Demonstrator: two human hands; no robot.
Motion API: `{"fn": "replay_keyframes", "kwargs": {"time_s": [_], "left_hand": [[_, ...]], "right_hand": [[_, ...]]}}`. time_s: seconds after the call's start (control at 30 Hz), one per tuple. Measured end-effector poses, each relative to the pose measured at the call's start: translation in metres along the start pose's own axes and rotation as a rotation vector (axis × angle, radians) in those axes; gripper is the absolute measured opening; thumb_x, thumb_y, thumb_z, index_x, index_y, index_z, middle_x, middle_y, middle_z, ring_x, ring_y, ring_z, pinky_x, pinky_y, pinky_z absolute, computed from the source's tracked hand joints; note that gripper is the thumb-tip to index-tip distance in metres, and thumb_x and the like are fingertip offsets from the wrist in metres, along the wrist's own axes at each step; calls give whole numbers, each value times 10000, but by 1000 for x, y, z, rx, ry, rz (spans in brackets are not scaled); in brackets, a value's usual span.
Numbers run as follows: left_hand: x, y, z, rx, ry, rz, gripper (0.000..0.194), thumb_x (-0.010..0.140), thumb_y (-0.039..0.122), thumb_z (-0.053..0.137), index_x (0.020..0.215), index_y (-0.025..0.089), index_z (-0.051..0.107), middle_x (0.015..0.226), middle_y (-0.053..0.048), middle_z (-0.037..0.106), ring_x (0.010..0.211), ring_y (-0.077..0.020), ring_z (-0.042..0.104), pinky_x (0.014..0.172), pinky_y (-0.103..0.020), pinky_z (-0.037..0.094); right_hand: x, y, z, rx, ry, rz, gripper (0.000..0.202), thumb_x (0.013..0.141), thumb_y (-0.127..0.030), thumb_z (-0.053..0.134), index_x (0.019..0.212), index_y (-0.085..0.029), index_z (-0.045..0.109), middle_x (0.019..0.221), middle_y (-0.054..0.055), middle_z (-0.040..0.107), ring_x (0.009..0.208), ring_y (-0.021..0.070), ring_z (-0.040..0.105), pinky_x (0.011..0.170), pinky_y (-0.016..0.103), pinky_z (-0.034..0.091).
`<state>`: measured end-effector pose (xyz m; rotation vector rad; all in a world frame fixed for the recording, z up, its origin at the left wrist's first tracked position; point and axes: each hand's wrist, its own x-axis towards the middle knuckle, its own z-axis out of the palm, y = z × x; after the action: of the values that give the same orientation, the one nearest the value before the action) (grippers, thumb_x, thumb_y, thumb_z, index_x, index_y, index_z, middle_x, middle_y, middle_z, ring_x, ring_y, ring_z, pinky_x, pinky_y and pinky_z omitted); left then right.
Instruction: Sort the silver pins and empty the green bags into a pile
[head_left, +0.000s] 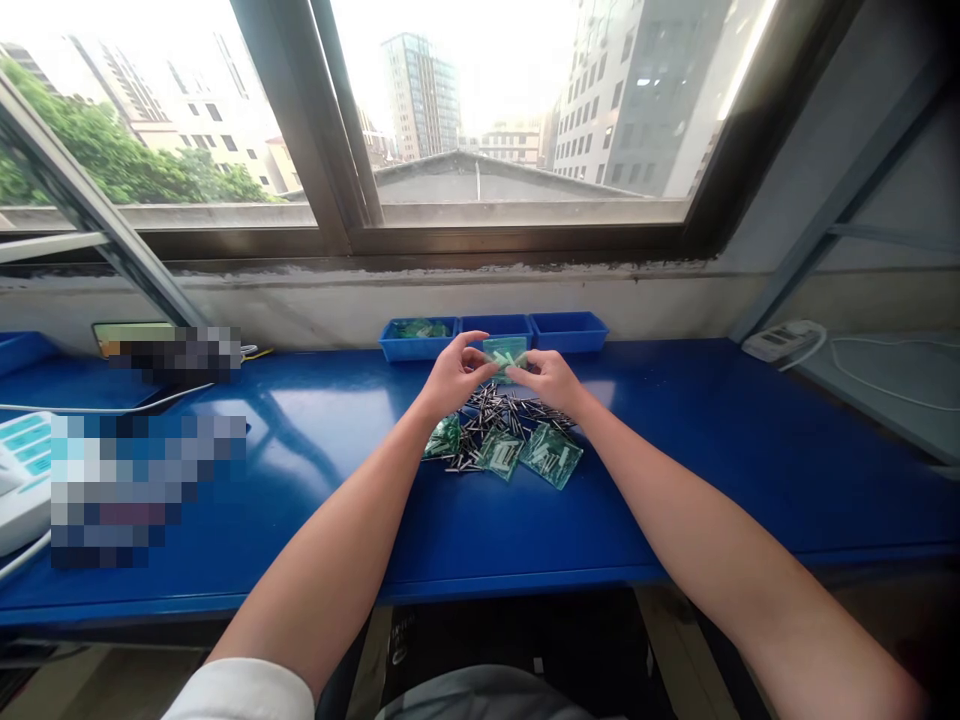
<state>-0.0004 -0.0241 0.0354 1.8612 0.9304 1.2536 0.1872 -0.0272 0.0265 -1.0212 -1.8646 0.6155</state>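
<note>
Between my two hands is a small green-tinted clear plastic bag (505,349) with a few pale rod-shaped pieces inside. My left hand (455,374) pinches its left side, and my right hand (553,381) grips its right side. Below them a loose pile of thin metal pins (491,412) is spread on the blue tabletop. Nearer to me lie two more green bags, a middle bag (501,454) and a right bag (552,455), both holding rod-shaped pieces. Another green bag (444,437) is partly covered by my left wrist.
Three joined blue bins stand by the wall: the left bin (420,346) contains green bags; the middle bin (496,324) and right bin (568,332) sit beside it. A white power strip (784,341) is at far right. Cables and blurred items lie on the left of the blue table (322,540).
</note>
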Motion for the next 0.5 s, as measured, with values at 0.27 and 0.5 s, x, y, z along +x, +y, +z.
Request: {"fn": "replay_keyframes", "kwargs": {"time_s": [0.27,0.5], "left_hand": [[2,4,7,-45,121,-98,190,693,299,583,841,194,529,632,43,504,573,-93,512,569,-222,442],[9,-13,-23,220,483,-268,210,726,359,466,723,184,583,544,27,510,519,-119,496,495,-232,377]], "right_hand": [[5,5,-3,188,-22,128,479,731,-611,560,588,-154,583,568,-4,550,557,112,470,565,257,367],[5,16,-4,108,-32,143,466,751,-603,548,674,-157,655,705,51,667,684,164,584,667,277,443]]}}
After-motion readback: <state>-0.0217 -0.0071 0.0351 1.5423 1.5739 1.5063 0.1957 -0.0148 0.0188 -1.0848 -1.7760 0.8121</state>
